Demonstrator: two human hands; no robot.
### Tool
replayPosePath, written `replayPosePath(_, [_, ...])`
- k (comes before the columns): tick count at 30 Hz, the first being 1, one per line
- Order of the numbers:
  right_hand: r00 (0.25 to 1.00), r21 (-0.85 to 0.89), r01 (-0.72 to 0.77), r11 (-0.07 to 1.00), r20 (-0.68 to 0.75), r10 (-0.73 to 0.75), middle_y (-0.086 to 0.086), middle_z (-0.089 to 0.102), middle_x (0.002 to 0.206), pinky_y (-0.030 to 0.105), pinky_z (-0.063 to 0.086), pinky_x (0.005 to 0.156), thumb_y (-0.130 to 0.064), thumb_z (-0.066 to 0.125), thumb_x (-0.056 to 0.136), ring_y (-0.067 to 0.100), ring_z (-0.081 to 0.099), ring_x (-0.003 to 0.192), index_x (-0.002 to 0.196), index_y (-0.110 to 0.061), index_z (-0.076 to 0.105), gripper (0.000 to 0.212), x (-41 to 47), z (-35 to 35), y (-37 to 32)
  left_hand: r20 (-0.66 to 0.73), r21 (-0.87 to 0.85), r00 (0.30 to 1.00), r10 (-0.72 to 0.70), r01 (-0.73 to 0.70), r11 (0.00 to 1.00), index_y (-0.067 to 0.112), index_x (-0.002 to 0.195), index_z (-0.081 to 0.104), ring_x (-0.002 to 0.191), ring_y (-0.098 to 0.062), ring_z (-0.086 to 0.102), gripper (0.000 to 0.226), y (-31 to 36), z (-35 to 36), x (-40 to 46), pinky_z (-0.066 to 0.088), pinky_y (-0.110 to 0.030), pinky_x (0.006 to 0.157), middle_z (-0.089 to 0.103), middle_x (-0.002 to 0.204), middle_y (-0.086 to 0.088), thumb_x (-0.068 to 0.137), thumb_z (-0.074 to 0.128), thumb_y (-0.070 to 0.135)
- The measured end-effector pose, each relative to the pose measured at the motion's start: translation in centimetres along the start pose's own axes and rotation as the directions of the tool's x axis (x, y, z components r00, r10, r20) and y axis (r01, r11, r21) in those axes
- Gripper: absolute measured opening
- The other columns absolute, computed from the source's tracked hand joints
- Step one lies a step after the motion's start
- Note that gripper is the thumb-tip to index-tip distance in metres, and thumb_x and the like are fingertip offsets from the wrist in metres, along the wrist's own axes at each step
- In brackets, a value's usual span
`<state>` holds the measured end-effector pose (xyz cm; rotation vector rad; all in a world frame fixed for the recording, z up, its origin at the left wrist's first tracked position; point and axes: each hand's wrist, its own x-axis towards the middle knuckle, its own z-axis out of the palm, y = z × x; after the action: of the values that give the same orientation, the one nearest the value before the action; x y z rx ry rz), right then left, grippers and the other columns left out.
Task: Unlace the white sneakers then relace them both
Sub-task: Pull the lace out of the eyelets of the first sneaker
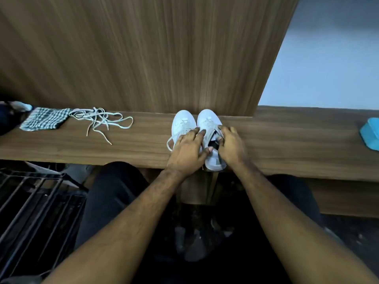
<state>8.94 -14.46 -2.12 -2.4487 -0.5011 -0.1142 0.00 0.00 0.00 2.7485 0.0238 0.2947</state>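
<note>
Two white sneakers (pixel 196 128) on the bench (pixel 287 140); left hand (pixel 187 151) rests flat, right hand (pixel 230 145) pinches laces.

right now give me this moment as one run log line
left hand rests on left sneaker | right hand grips right sneaker lacing | loose laces on bench

Two white sneakers: a left sneaker (pixel 181 124) and a right sneaker (pixel 209 121) stand side by side on one wooden counter (pixel 287 140). Two hands, a left hand (pixel 187 151) and a right hand (pixel 230 145), rest on the pair. Elsewhere on the counter lie one tangle of loose laces (pixel 100 119) whose strands cannot be counted, one checked cloth (pixel 45 119) and one blue object (pixel 370 133) at the right edge.
</note>
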Motion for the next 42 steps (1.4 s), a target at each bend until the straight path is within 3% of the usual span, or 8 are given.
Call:
replayPosePath(6, [0.991,0.099,-0.095,0.991,0.103,0.085,0.001,0.052,0.139,0.044,0.047,0.104,-0.018,0.064,0.089,0.026,0.055,0.126,0.146,-0.032,0.051,0.060,4.6,1.3,2.0,0.150,0.047,0.988,-0.023,0.016,0.999,0.015,0.155,0.036,0.134,-0.027,0.048,0.073,-1.8,2.6,5.3,0.023,-0.039,0.119,0.058,0.139,-0.011,0.097,0.053,0.056])
replayPosePath(11, [0.988,0.213,-0.108,0.971,0.129,0.081,0.006,0.056,0.133,0.020,0.039,0.101,0.002,0.060,0.083,0.022,0.057,0.123,0.142,-0.028,0.058,0.066,5.9,3.8,3.2,0.178,0.131,0.984,-0.005,-0.018,0.991,0.020,0.122,0.062,0.110,-0.023,0.058,0.066,-3.8,3.9,7.3,0.023,-0.037,0.116,0.067,0.106,-0.003,0.086,0.040,0.070])
replayPosePath(20, [0.981,0.295,-0.057,0.954,0.196,-0.002,0.013,0.045,0.143,0.048,0.035,0.115,-0.008,0.061,0.088,0.032,0.045,0.134,0.148,-0.023,0.050,0.063,5.0,8.3,-2.3,0.144,0.269,0.969,-0.199,0.155,0.951,0.019,0.125,0.057,0.115,-0.032,0.056,0.046,-7.5,1.2,5.9,0.028,-0.044,0.116,0.070,0.110,-0.006,0.089,0.052,0.048])
replayPosePath(27, [0.975,0.248,0.063,0.967,0.191,-0.112,0.003,0.060,0.119,0.038,0.052,0.097,-0.006,0.068,0.082,0.021,0.063,0.109,0.131,-0.027,0.064,0.053,5.6,6.8,-3.9,0.041,0.025,0.976,-0.215,0.214,0.977,0.021,0.099,0.070,0.086,-0.016,0.057,0.022,-9.2,0.2,4.7,0.037,-0.043,0.108,0.050,0.083,0.010,0.087,0.069,0.040])
replayPosePath(31, [0.974,0.141,0.103,0.985,0.188,-0.129,-0.002,0.060,0.111,0.040,0.054,0.086,-0.003,0.062,0.077,0.020,0.064,0.102,0.121,-0.032,0.065,0.052,5.0,5.4,-3.7,0.048,-0.020,0.990,-0.129,0.130,0.991,0.031,0.072,0.045,0.071,-0.016,0.047,0.030,-8.2,0.7,4.2,0.036,-0.045,0.107,0.043,0.070,0.012,0.087,0.070,0.037])
replayPosePath(35, [0.964,0.096,0.123,0.988,0.224,-0.142,-0.005,0.059,0.115,0.039,0.054,0.087,-0.009,0.063,0.083,0.014,0.062,0.102,0.125,-0.035,0.062,0.049,4.3,4.5,-2.6,0.029,-0.076,0.998,-0.061,0.063,0.995,0.017,0.082,0.058,0.077,-0.022,0.057,0.025,-7.9,1.5,3.4,0.038,-0.034,0.073,0.052,0.081,0.003,0.087,0.070,0.039])
replayPosePath(39, [0.939,0.116,0.187,0.975,0.269,-0.212,-0.004,0.060,0.117,0.032,0.051,0.092,-0.020,0.069,0.091,0.012,0.061,0.107,0.132,-0.031,0.060,0.044,4.2,3.7,-2.1,0.013,-0.317,0.995,-0.095,0.095,0.944,0.021,0.111,0.072,0.087,-0.014,0.065,0.033,-8.4,1.2,3.6,0.054,-0.039,0.080,0.068,0.095,0.005,0.083,0.077,0.037])
replayPosePath(42, [0.936,0.110,0.202,0.973,0.269,-0.225,-0.006,0.061,0.108,0.011,0.041,0.080,-0.028,0.071,0.093,0.003,0.057,0.093,0.123,-0.031,0.065,0.031,4.5,3.1,-1.9,0.044,-0.488,0.990,-0.136,0.140,0.861,0.029,0.104,0.072,0.082,-0.005,0.069,0.025,-8.7,0.9,4.1,0.059,-0.038,0.078,0.072,0.090,0.014,0.080,0.077,0.029])
